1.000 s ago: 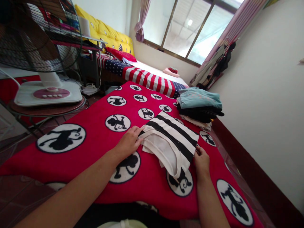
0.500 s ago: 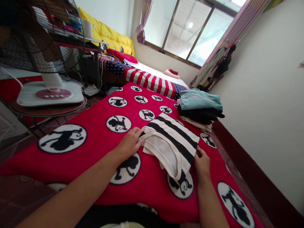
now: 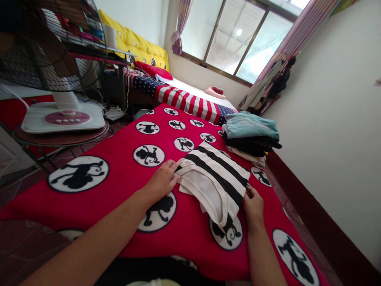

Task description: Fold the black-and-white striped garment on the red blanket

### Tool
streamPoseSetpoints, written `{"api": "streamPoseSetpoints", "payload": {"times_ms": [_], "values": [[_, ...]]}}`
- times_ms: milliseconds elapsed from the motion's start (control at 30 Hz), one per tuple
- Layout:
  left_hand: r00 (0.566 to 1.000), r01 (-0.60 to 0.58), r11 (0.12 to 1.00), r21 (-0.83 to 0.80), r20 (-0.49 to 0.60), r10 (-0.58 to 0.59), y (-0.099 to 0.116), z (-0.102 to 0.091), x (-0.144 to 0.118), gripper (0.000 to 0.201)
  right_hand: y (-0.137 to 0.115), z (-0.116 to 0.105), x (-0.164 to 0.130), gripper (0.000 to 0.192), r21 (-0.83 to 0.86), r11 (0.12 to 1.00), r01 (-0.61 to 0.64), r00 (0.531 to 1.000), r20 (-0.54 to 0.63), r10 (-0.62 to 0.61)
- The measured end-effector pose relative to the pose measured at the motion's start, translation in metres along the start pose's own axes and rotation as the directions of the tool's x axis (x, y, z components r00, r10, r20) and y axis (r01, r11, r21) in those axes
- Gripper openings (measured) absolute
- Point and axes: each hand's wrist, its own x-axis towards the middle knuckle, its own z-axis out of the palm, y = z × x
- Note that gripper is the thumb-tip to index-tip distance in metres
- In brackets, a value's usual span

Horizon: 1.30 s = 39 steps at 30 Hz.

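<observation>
A black-and-white striped shirt [image 3: 218,169], folded into a rough rectangle, lies on the red blanket [image 3: 119,210] with its white neckline toward me. My left hand [image 3: 163,178] pinches the shirt's left edge near the collar, thumb and fingers closed on the cloth. At the opposite edge, my right hand [image 3: 253,201] has its fingers curled against the fabric, with the fingertips partly tucked beneath it. Beyond the shirt, to the right, stands a stack of folded clothes [image 3: 250,135], light blue on top with black and pale pieces below.
A fan [image 3: 65,115] stands on a round stool [image 3: 59,137] at the left. Behind the blanket is a bed with a stars-and-stripes cover [image 3: 184,98]. A white wall [image 3: 333,131] runs along the right, with clothes [image 3: 270,81] hanging near the window.
</observation>
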Motion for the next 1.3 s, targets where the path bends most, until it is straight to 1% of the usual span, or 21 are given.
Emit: {"api": "streamPoseSetpoints", "payload": {"times_ms": [333, 567, 800, 1033, 1300], "values": [[1.000, 0.002, 1.000, 0.009, 0.004, -0.002, 0.0000, 0.0004, -0.0015, 0.047, -0.0004, 0.0001, 0.0003, 0.053, -0.007, 1.000, -0.013, 1.000, -0.001, 0.013], [1.000, -0.006, 1.000, 0.003, 0.005, 0.006, 0.0014, -0.0004, -0.0031, 0.051, -0.0012, -0.0001, -0.0006, 0.049, -0.001, 1.000, -0.011, 1.000, -0.007, 0.011], [1.000, 0.000, 1.000, 0.000, 0.018, 0.000, 0.0026, -0.0011, -0.0041, 0.053, 0.0024, -0.0004, 0.0004, 0.053, -0.018, 1.000, -0.008, 1.000, -0.006, 0.008], [1.000, 0.002, 1.000, 0.001, 0.017, -0.002, 0.0028, -0.0007, -0.0047, 0.054, 0.0011, 0.0004, 0.0005, 0.049, -0.014, 1.000, 0.005, 1.000, -0.025, -0.006], [1.000, 0.016, 1.000, -0.001, 0.026, -0.016, 0.0051, -0.0017, -0.0049, 0.054, 0.0051, 0.0001, 0.0021, 0.052, -0.010, 1.000, -0.002, 1.000, -0.016, 0.002]]}}
